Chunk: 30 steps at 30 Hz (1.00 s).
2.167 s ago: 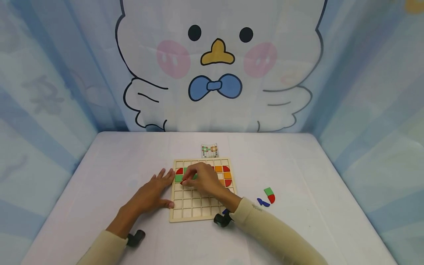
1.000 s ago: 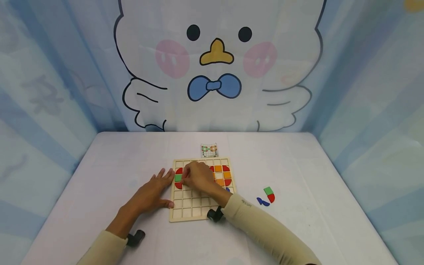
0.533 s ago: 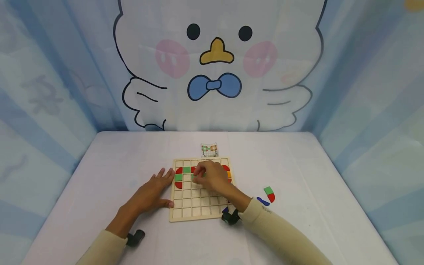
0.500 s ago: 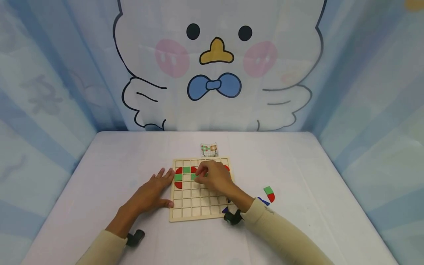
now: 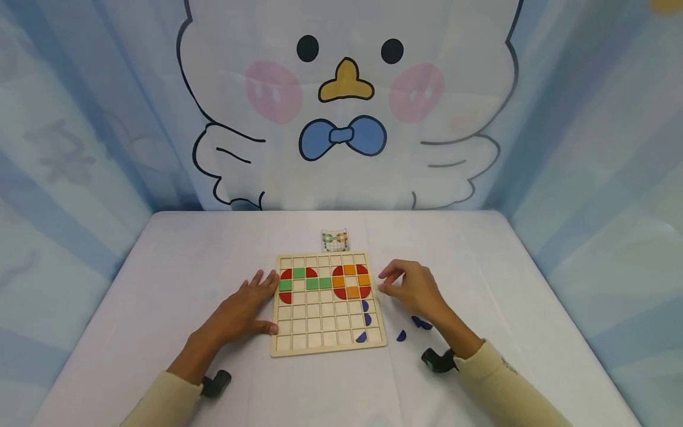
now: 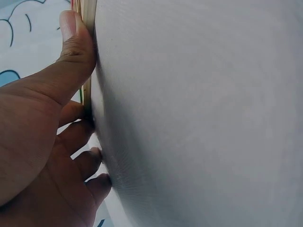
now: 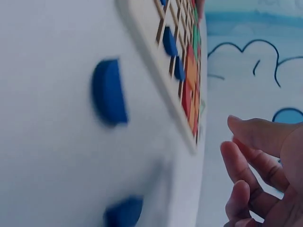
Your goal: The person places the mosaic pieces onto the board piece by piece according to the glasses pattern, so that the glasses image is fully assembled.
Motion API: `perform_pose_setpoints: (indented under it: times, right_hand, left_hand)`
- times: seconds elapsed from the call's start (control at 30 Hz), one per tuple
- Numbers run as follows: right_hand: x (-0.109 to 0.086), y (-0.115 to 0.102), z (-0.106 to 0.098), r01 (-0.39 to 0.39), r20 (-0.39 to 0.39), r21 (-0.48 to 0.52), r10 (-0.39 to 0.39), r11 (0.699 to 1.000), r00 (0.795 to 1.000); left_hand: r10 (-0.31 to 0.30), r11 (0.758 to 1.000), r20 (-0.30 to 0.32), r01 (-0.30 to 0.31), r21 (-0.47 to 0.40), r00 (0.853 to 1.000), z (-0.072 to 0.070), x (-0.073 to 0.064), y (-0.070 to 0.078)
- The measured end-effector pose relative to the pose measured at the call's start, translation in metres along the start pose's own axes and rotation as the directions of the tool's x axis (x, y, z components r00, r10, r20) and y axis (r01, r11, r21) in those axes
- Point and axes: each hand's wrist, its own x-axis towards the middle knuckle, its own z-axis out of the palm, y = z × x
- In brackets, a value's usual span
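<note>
A wooden grid board (image 5: pixel 313 339) lies on the table with red quarter-round pieces (image 5: pixel 286 298), green squares (image 5: pixel 299 273) and orange squares (image 5: pixel 353 292) in its upper cells. My left hand (image 5: pixel 240 311) lies at the board's left side, fingers spread, with thumb and fingers against its edge. Off the right edge hovers my right hand (image 5: pixel 415 287), fingers loosely bent; in the right wrist view, a gap shows between thumb and fingers, nothing held. Several blue half-round pieces (image 5: pixel 401 335) lie around: some on the table near the right wrist, some on the board's right column.
Behind the board stands a small pattern card (image 5: pixel 335 241) printed with a bow-tie design. White cloth (image 5: pixel 213 237) covers the table. A curtain with a cartoon bird (image 5: pixel 344 196) hangs at the back. Black cameras (image 5: pixel 439 360) are strapped to both wrists.
A red quarter-round, earlier in my right fingers, now sits in the board's left column. My right hand has moved rightward off the board, covering the loose green and red pieces. My left hand stays put.
</note>
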Motion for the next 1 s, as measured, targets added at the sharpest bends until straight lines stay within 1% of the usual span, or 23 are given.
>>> perform_pose_setpoints:
  times: [0.13,0.2,0.43,0.53,0.73,1.0]
  right_hand:
    - [-0.012,0.020,-0.015,-0.070,-0.025,-0.017,0.070,0.997,0.997]
    - [-0.017,0.030,-0.023,-0.090,-0.025,-0.024,0.090,0.996,0.996]
    - [-0.032,0.064,-0.044,-0.079,-0.035,-0.069,0.077,0.994,0.996]
    - [-0.036,0.075,-0.049,-0.095,-0.032,-0.092,0.092,0.991,0.995]
    - [-0.041,0.083,-0.051,-0.123,0.014,-0.108,0.126,0.986,0.992]
    - [-0.039,0.081,-0.052,-0.114,0.068,-0.096,0.121,0.989,0.990]
  left_hand:
    - [0.000,1.000,-0.003,0.000,-0.001,1.000,0.001,0.000,-0.001]
    - [0.001,1.000,-0.004,-0.001,0.003,1.000,0.001,0.000,-0.001]
    - [0.006,1.000,-0.006,-0.006,0.018,1.000,0.002,0.001,-0.002]
    - [0.009,1.000,-0.005,-0.009,0.020,1.000,0.003,0.001,-0.002]
    - [0.008,1.000,-0.006,-0.007,0.012,1.000,0.002,0.001,-0.002]
    - [0.014,1.000,-0.006,-0.014,0.010,1.000,0.002,0.000,-0.003]
